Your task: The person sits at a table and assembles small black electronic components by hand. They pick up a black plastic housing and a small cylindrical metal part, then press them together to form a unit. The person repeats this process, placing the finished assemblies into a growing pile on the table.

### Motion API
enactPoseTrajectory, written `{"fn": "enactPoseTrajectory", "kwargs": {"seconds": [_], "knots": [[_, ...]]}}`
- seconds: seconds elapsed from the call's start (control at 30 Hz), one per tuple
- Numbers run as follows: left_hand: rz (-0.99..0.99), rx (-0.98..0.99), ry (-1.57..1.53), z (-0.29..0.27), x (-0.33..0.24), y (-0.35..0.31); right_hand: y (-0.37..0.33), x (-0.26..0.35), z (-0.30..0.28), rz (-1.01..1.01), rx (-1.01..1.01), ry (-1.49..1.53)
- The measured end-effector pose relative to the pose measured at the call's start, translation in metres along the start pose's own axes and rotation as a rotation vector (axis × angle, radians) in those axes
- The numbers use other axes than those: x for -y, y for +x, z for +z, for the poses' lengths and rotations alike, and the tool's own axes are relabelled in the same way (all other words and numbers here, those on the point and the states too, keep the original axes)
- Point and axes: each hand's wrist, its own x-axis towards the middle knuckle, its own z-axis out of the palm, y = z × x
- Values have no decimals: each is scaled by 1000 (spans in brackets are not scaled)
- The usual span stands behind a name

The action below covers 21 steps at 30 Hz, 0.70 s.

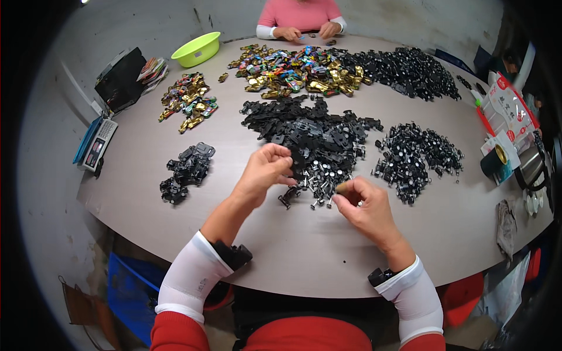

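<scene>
Two hands worked over the near edge of the round grey surface (293,257). Left hand (263,172) had its fingertips pressed together around a small black part, too small to identify for sure; it looked like an axle with wheels. Right hand (366,205) pinched a tiny brownish piece between thumb and forefinger. Both hovered just above the loose axle-and-wheel bits (319,181) lying between them at the fringe of the big black chassis pile (310,131), at 12 o'clock from the hands.

Handling, my read: parts were light, stiff moulded plastic with thin metal pins, small and easy to fumble. Best taken by fingertip pinch across the pin or a wheel, not the palm.

Around it: a second wheel heap (418,158) at 2 o'clock, a small black stack (187,169) at 9 o'clock, coloured toy car bodies (293,70) at 12 o'clock far side, a smaller coloured batch (187,102) at 10 o'clock, a green basin (197,50) beyond it, and a calculator (98,143) on the left rim. Another person in pink (300,17) sat opposite, hands on the surface.
</scene>
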Motion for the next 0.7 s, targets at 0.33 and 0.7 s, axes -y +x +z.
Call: {"fn": "enactPoseTrajectory", "kwargs": {"seconds": [0.33,0.7], "knots": [[-46,226,-36,47,26,-27,5,-4,12,-80,-137,-152],[222,114,349,59,49,-35,3,-6,22,-8,-144,-221]]}}
